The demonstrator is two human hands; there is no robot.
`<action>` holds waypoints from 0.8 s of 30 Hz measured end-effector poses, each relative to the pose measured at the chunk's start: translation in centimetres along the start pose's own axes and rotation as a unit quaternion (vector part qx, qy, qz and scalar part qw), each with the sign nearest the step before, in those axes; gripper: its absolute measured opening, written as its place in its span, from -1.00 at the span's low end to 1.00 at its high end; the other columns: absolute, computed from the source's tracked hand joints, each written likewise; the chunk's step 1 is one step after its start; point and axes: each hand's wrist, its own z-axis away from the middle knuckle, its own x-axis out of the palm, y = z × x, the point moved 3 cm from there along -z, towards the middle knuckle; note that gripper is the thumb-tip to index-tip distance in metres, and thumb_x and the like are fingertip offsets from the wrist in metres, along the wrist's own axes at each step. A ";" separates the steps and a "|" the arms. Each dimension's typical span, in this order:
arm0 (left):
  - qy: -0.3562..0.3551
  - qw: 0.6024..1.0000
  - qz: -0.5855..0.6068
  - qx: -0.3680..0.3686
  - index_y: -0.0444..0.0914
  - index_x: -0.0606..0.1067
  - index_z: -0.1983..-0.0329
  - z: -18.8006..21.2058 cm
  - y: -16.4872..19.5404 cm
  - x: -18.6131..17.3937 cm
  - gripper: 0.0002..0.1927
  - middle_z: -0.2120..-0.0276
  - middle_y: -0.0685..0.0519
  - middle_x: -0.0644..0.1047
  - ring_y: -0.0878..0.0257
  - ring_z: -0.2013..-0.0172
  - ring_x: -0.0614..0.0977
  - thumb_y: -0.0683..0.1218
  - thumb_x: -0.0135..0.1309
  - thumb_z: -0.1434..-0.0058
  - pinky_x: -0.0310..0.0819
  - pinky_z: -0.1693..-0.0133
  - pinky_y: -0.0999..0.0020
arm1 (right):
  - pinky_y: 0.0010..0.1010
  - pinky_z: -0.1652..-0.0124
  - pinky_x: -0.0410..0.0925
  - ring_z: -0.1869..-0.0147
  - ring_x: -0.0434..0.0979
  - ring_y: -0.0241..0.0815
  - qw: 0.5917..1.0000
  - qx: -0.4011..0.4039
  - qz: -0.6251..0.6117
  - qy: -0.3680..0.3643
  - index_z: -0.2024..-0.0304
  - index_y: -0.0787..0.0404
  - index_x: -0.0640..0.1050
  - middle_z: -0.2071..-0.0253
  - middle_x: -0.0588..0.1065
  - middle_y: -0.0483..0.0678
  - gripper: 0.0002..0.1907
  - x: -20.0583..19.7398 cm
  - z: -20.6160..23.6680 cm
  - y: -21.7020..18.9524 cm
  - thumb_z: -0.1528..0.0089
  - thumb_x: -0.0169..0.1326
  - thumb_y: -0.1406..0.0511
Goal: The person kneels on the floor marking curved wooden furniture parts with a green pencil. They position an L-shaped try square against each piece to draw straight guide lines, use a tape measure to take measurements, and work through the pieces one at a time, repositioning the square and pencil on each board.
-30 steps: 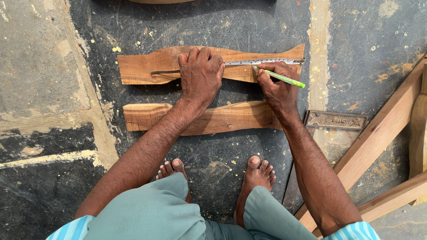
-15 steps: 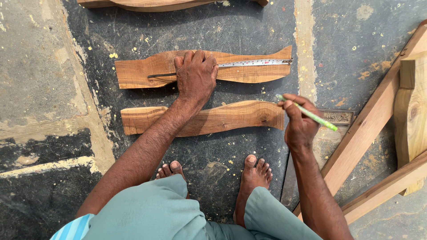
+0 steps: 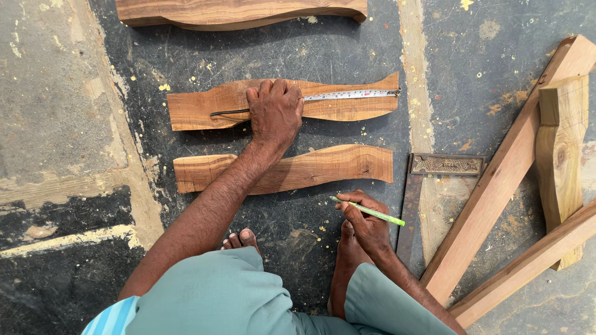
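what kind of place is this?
Probably a small carpentry workshop, work done on the floor. Shaped wooden pieces lie on worn, stained concrete, a tape measure stretched along one under the left hand; the right hand holds a green pencil, with a try square and timber frame nearby.

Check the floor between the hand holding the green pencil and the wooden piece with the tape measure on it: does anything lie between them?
Yes. A second shaped wooden piece lies across the floor between the right hand with the green pencil and the taped wooden piece, which the left hand presses down.
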 end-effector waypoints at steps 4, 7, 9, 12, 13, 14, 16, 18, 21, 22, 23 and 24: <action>-0.095 0.957 0.233 -0.148 -0.20 0.59 0.28 -0.9 -0.1 -3.1 -0.83 0.36 0.03 0.54 0.23 0.35 0.50 -0.01 0.15 -0.29 0.39 0.29 0.26 | -0.48 0.24 0.48 0.22 0.60 -0.31 0.994 0.089 -0.040 0.039 -0.10 0.25 0.61 0.21 0.68 0.01 -0.65 0.2 1.7 0.4 -0.36 0.04 0.21; -0.107 0.880 0.427 -0.177 -0.27 0.58 0.19 1.4 -1.7 -7.7 -0.79 0.35 0.00 0.54 0.24 0.48 0.41 -0.04 0.05 -0.37 0.30 0.53 0.43 | -0.45 0.16 0.51 0.15 0.59 -0.28 0.984 0.104 -0.092 0.107 -0.23 0.22 0.52 0.15 0.67 0.04 -0.61 -1.0 2.2 0.5 -0.41 0.00 0.21; -0.058 0.845 0.496 -0.189 -0.33 0.53 0.03 4.6 -3.8 -11.4 -0.74 0.25 0.03 0.53 0.31 0.31 0.58 -0.07 0.06 -0.34 0.66 0.26 0.45 | -0.37 0.02 0.51 -0.01 0.61 -0.17 0.989 0.007 0.092 0.112 -0.27 0.22 0.48 -0.01 0.63 0.06 -0.58 -2.4 1.1 0.0 -0.38 0.08 0.23; -0.014 0.872 0.386 -0.299 -0.33 0.38 -0.28 12.0 -8.2 -15.5 -0.47 0.18 -0.04 0.48 0.26 0.27 0.56 -0.06 0.10 -0.27 0.62 0.28 0.38 | -0.13 -0.19 0.42 -0.27 0.51 0.07 0.935 -0.105 0.317 0.120 -0.31 0.25 0.39 -0.21 0.50 0.15 -0.38 -4.4 -0.4 -0.8 -0.25 0.26 0.22; -0.001 0.884 0.322 -0.339 -0.32 0.33 -0.34 14.9 -9.6 -16.3 -0.39 0.15 -0.09 0.45 0.24 0.27 0.53 -0.04 0.13 -0.25 0.59 0.32 0.36 | -0.03 -0.25 0.38 -0.36 0.46 0.17 0.907 -0.136 0.381 0.119 -0.32 0.27 0.35 -0.27 0.44 0.19 -0.28 -4.7 -1.0 -1.1 -0.19 0.32 0.21; -0.002 0.889 0.268 -0.371 -0.28 0.34 -0.34 17.6 -10.8 -16.7 -0.38 0.04 -0.09 0.42 0.19 0.23 0.54 -0.03 0.14 -0.24 0.60 0.31 0.30 | 0.01 -0.28 0.34 -0.39 0.42 0.19 0.897 -0.139 0.402 0.118 -0.33 0.26 0.34 -0.32 0.41 0.18 -0.24 -5.1 -1.5 -1.3 -0.15 0.35 0.19; -0.026 0.896 0.160 -0.413 -0.21 0.38 -0.33 22.7 -12.5 -15.8 -0.42 -0.10 -0.10 0.39 0.11 0.16 0.55 0.00 0.16 -0.26 0.61 0.25 0.21 | 0.09 -0.34 0.27 -0.46 0.36 0.23 0.876 -0.149 0.445 0.111 -0.34 0.22 0.32 -0.42 0.34 0.17 -0.14 -5.7 -2.5 -1.9 -0.08 0.41 0.16; -0.071 0.895 0.049 -0.437 -0.14 0.44 -0.30 27.0 -13.7 -13.9 -0.50 -0.15 -0.11 0.39 0.05 0.10 0.57 0.04 0.17 -0.32 0.60 0.17 0.14 | 0.14 -0.32 0.22 -0.47 0.30 0.29 0.865 -0.119 0.481 0.082 -0.33 0.23 0.31 -0.43 0.30 0.20 -0.06 -6.1 -3.3 -2.3 0.01 0.45 0.12; -0.066 0.904 0.034 -0.422 -0.10 0.44 -0.31 31.1 -14.6 -10.5 -0.46 -0.13 -0.06 0.43 -0.02 0.05 0.58 0.11 0.16 -0.28 0.58 0.07 0.02 | 0.15 -0.30 0.24 -0.47 0.27 0.34 0.870 -0.103 0.480 0.037 -0.34 0.23 0.28 -0.47 0.23 0.28 0.01 -6.4 -4.8 -2.3 0.06 0.44 0.08; -0.044 0.927 0.000 -0.371 -0.10 0.47 -0.30 31.6 -14.6 -9.7 -0.44 -0.09 -0.06 0.46 -0.03 -0.05 0.56 0.15 0.20 -0.27 0.52 -0.03 -0.03 | 0.15 -0.30 0.26 -0.46 0.27 0.34 0.875 -0.099 0.473 0.022 -0.35 0.23 0.27 -0.49 0.21 0.31 0.03 -6.7 -5.2 -2.0 0.06 0.44 0.08; -0.063 0.933 -0.041 -0.351 -0.13 0.43 -0.30 31.9 -14.7 -8.9 -0.34 -0.10 -0.08 0.45 -0.04 -0.10 0.50 0.20 0.25 -0.19 0.40 -0.10 -0.09 | 0.14 -0.28 0.27 -0.46 0.27 0.36 0.874 -0.094 0.476 0.011 -0.37 0.23 0.26 -0.49 0.21 0.32 0.04 -6.9 -5.4 -1.6 0.06 0.43 0.09; -0.084 0.938 -0.080 -0.328 -0.15 0.40 -0.30 31.5 -14.8 -7.9 -0.24 -0.11 -0.11 0.44 -0.05 -0.15 0.44 0.26 0.30 -0.12 0.29 -0.17 -0.15 | 0.13 -0.27 0.28 -0.46 0.27 0.37 0.873 -0.087 0.480 0.002 -0.38 0.23 0.25 -0.49 0.20 0.32 0.05 -7.2 -5.6 -1.2 0.06 0.43 0.10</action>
